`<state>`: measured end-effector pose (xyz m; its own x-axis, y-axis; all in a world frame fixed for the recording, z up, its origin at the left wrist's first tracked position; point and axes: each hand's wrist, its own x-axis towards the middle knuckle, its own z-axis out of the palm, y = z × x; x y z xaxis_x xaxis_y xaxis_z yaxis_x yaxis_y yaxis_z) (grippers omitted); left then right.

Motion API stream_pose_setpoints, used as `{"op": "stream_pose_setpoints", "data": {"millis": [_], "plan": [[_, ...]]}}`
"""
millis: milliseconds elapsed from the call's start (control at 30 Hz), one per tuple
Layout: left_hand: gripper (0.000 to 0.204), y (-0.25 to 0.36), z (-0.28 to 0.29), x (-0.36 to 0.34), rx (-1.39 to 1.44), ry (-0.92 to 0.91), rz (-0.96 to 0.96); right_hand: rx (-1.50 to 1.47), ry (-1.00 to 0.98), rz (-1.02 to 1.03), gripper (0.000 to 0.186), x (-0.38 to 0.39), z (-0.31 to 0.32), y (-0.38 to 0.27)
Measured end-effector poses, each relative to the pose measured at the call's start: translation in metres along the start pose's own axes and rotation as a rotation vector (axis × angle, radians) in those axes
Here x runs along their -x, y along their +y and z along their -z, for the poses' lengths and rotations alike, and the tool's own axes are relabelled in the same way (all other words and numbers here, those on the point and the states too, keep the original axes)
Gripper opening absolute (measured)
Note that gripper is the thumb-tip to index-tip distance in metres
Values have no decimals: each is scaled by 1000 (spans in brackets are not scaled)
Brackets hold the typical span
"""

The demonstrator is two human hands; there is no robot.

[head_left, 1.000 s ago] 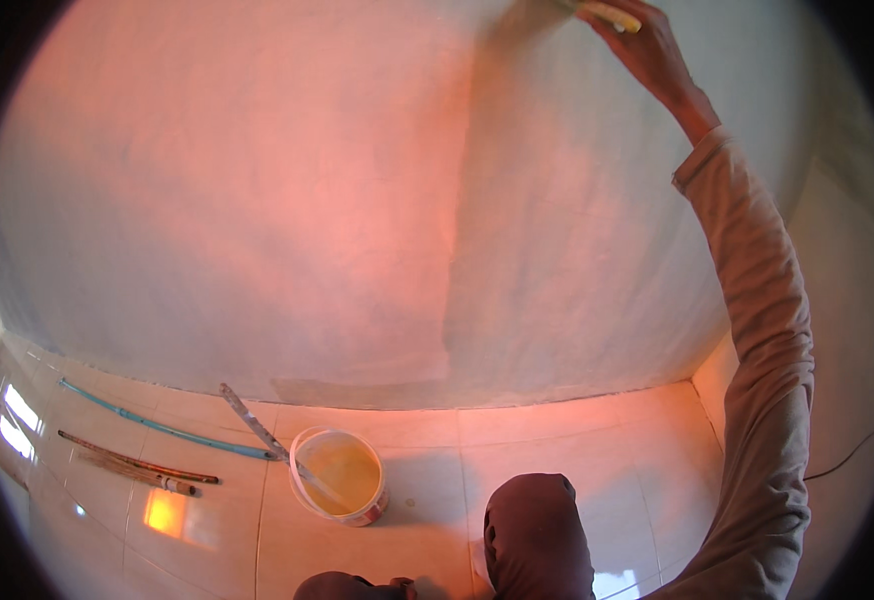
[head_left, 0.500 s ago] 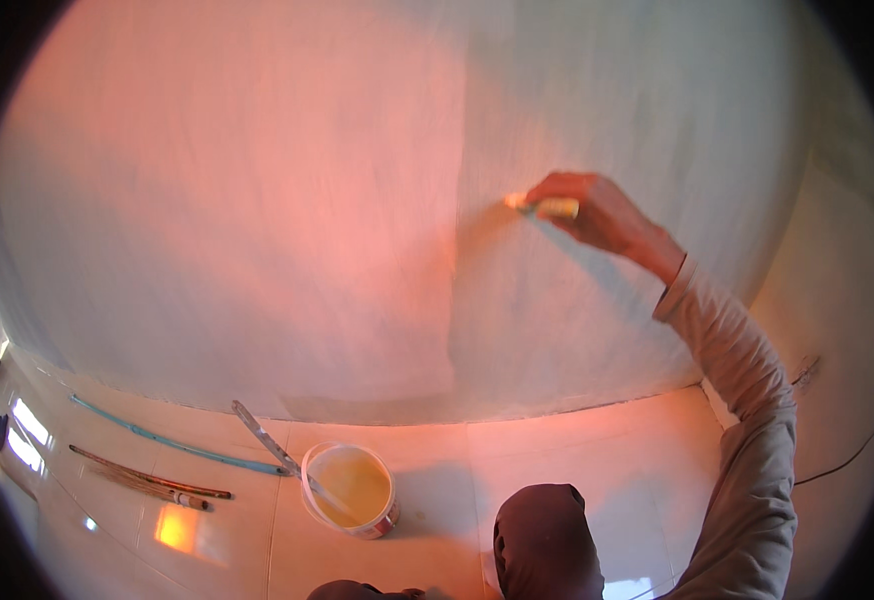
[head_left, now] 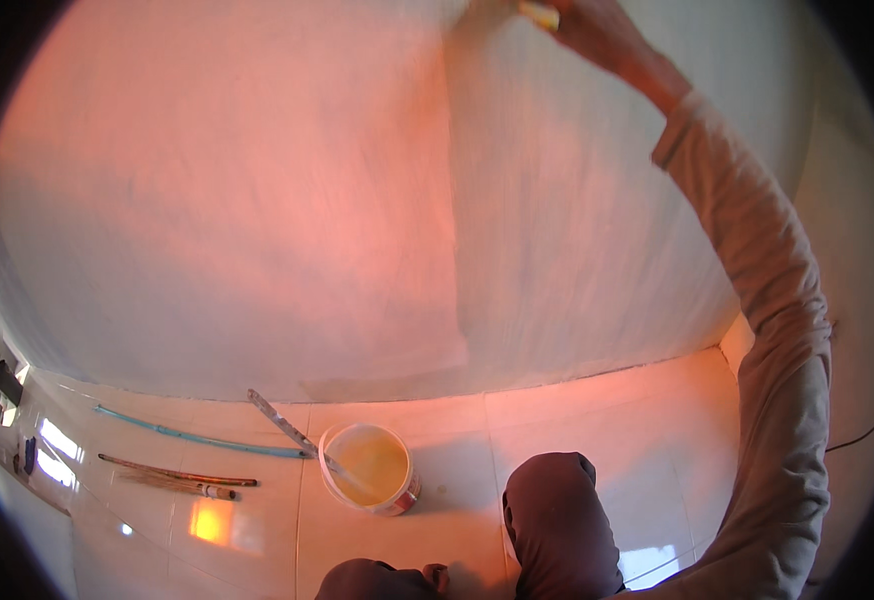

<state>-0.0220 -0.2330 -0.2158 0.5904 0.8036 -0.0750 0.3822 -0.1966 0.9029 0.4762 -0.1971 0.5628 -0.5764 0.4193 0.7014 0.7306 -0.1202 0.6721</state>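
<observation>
At the top edge, my right hand (head_left: 597,32) is raised against the pale wall (head_left: 287,220). Its fingers are closed round a paintbrush (head_left: 539,15) with a yellowish handle; the bristle end is blurred and partly lost at the picture's edge. A soft shadow of hand and brush falls on the wall to the left. My left hand does not show clearly; a small brown shape beside my left knee is too indistinct to make out. On the floor below the wall stands a white bucket (head_left: 412,490) of yellowish liquid, a stained stick (head_left: 282,418) leaning in it.
Left of the bucket, a long teal rod (head_left: 202,437) and a thin brown stick (head_left: 177,470) lie on the tiles (head_left: 437,420), with a bristly-looking stick (head_left: 219,492) alongside. My knees (head_left: 557,510) are at the lower edge. A dark cable (head_left: 862,430) runs at the far right.
My right hand has moved up the wall with the paintbrush, reaching the top of the picture. The view has shifted slightly, so the floor things appear a little higher and further right.
</observation>
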Motion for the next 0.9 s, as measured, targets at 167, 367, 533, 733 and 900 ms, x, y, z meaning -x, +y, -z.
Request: {"op": "stream_pose_setpoints", "data": {"millis": [167, 367, 533, 733, 900], "plan": [[12, 2, 0, 7, -5, -4, 5, -48, -161, 25, 31, 109, -26, -114], [11, 2, -1, 11, -18, 9, 2, -409, -537, -225, 24, 182, -36, -187], [11, 0, 6, 25, -35, 39, 8, -548, -349, -337, 23, 133, -42, -121], [10, 6, 9, 45, -42, 60, -73, -314, -177, -342, 19, 12, 16, -38], [10, 4, 8, 51, 60, 31, 25, 7, -39, -37, 13, 43, -17, -61]]}}
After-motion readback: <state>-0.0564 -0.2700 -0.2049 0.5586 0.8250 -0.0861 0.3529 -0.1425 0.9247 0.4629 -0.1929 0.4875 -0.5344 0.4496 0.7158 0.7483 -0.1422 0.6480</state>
